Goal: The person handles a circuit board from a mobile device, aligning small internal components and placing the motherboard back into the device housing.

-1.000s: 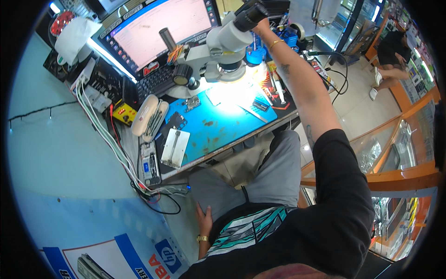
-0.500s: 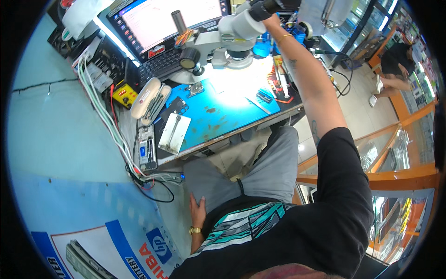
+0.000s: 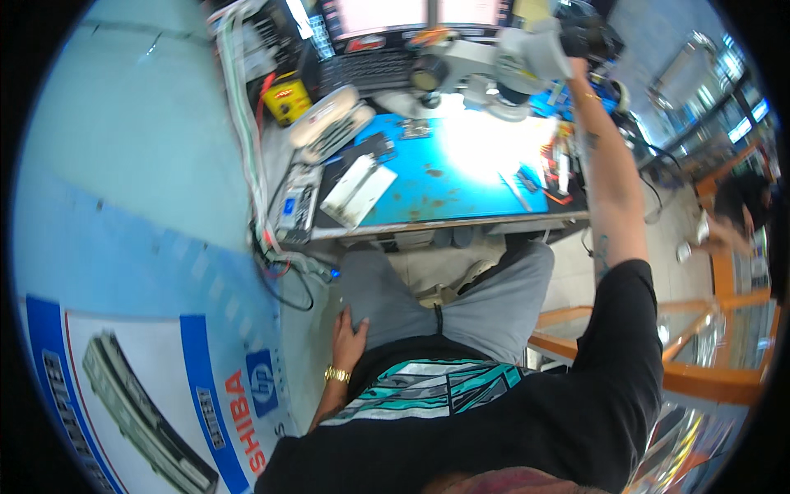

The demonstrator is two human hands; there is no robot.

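Seated at blue rubber mat.
My left hand flat, empty, on grey thigh; right hand at white microscope, grip unclear.

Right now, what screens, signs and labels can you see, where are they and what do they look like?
Screens: two bright white rectangles with dark frames, at the top behind the microscope.
Poster: big white sheet with blue borders, red and blue lettering and a grey device picture, lower left on the wall.
Yellow meter: small boxy device with a red patch, left of the blue mat.
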